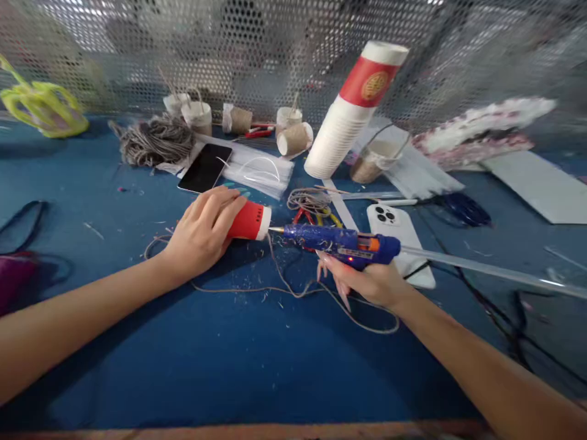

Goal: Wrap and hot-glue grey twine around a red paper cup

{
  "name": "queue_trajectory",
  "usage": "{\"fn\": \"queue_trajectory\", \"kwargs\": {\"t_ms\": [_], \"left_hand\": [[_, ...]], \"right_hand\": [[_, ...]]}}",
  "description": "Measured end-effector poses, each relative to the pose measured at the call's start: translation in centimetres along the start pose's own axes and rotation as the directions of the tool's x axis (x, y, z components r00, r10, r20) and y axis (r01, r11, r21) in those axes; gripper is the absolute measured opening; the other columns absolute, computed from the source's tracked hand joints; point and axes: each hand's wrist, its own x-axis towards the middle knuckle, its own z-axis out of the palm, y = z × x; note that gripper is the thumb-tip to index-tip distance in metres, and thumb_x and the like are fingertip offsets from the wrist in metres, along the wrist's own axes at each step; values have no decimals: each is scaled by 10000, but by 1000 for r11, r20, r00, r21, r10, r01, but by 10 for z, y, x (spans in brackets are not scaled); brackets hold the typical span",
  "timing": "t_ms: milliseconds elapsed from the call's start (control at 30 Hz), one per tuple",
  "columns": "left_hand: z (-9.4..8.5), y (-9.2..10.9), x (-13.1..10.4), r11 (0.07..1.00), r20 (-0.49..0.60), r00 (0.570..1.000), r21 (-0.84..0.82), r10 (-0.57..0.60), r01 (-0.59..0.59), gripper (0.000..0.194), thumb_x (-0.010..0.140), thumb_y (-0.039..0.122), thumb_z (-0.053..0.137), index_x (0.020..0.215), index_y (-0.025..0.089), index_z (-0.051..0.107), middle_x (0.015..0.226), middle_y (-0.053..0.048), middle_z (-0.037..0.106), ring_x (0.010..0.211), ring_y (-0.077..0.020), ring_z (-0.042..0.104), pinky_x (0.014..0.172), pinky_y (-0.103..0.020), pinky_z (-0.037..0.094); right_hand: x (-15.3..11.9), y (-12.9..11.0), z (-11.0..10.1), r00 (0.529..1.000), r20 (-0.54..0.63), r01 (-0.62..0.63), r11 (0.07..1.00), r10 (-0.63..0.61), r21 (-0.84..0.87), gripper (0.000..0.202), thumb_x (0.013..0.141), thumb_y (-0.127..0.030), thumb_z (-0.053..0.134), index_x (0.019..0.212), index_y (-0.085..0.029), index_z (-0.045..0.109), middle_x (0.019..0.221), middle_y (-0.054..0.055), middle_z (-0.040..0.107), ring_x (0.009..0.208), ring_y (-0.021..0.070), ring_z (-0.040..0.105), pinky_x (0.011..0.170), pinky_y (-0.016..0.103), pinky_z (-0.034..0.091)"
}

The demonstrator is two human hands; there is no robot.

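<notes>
My left hand (202, 231) is wrapped round a red paper cup (247, 220) lying on its side, its white end facing right. In my right hand (367, 281) is a blue glue gun (321, 238), held level, with a clear glue stick (481, 266) running out of its back to the right. The gun's metal tip is at the white end of the cup; whether they touch, I cannot tell. A thin grey-brown cord (257, 289) trails from near the tip and loops across the blue table below both hands.
Behind the hands are a black phone (205, 167), grey yarn (156, 139), a leaning stack of paper cups (342, 128), small twine-wrapped cups (295, 140) and pliers (318, 217). A white phone (406, 244) lies beside my right hand, with dark cables (486, 305) further right.
</notes>
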Motion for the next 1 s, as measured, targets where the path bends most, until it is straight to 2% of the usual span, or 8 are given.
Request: {"fn": "queue_trajectory", "kwargs": {"t_ms": [133, 333, 567, 767, 933, 1000], "left_hand": [[-2, 0, -1, 1000, 20, 1000, -15, -22, 22, 490, 838, 61, 513, 1314, 100, 401, 1231, -165, 550, 1204, -290, 514, 1001, -429, 492], [-3, 0, -1, 999, 32, 999, -28, -23, 24, 507, 850, 82, 518, 1334, 125, 376, 1238, -156, 546, 1209, -290, 513, 1002, -443, 496], [-3, -1, -1, 999, 24, 1000, -41, -18, 19, 519, 854, 82, 511, 1349, 133, 365, 1240, -155, 543, 1216, -293, 510, 1010, -458, 492], [-2, 0, -1, 997, 25, 999, -67, -30, 31, 542, 850, 55, 485, 1367, 152, 354, 1242, -146, 546, 1230, -287, 501, 1020, -460, 481], [-2, -1, -2, 997, 37, 999, -76, -22, 25, 543, 839, 46, 489, 1359, 137, 363, 1258, -152, 538, 1246, -289, 485, 1029, -459, 472], [-2, -1, -1, 998, 24, 1000, -63, -11, 13, 520, 837, 44, 496, 1338, 124, 381, 1244, -154, 546, 1232, -288, 495, 1021, -450, 480]], "right_hand": [[-2, 6, 2, 998, 12, 66, 997, -67, 36, 457, 784, -366, 555, 357, -255, 435, 323, -29, 498, 363, 163, 567, 720, 396, 567], [-2, 4, 3, 998, 24, 59, 997, -61, 55, 424, 772, -355, 556, 379, -249, 437, 333, -33, 488, 364, 160, 552, 635, 383, 560], [-2, 5, 1, 999, -6, -43, 999, 43, 25, 400, 731, -397, 585, 382, -250, 456, 336, -22, 505, 373, 176, 553, 661, 413, 552], [0, 0, 0, 998, -7, -56, 997, 57, 43, 361, 704, -405, 585, 394, -249, 487, 326, -16, 496, 358, 184, 550, 501, 360, 510], [0, 1, 1, 999, 4, -47, 998, 46, 46, 404, 714, -392, 583, 359, -255, 446, 325, -14, 497, 381, 186, 562, 591, 390, 541], [-1, 1, 2, 999, -14, -44, 998, 45, 35, 403, 719, -395, 580, 362, -252, 458, 320, -16, 493, 364, 181, 555, 574, 384, 539]]}}
